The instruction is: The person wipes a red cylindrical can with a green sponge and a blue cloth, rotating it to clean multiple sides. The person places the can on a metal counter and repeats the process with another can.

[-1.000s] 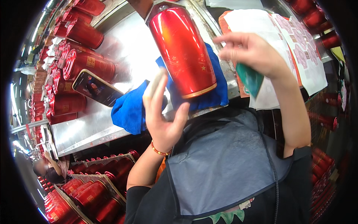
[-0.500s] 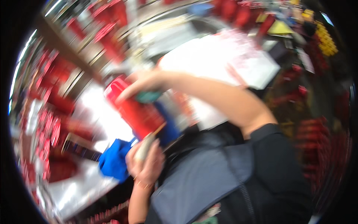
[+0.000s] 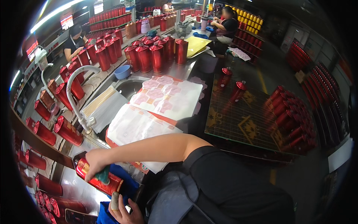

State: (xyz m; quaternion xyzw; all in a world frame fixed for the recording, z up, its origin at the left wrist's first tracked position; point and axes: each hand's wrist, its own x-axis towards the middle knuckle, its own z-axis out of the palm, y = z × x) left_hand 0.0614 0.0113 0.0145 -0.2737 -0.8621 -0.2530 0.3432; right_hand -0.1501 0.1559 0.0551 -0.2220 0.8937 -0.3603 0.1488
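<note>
Surface [image 3: 156, 71] of bright steel ran along the person's left, crowded with upright red canisters [image 3: 156, 56] and printed label sheets [image 3: 167, 97]. Red canister [image 3: 97, 178] lay at lower left, long axis tilted toward lower right. Right hand [image 3: 96, 164] closed over its upper side on a green pad [image 3: 103, 175]; left hand [image 3: 125, 213] gripped its lower end from beneath. Both hands clamped it, right nearer its middle.
</note>
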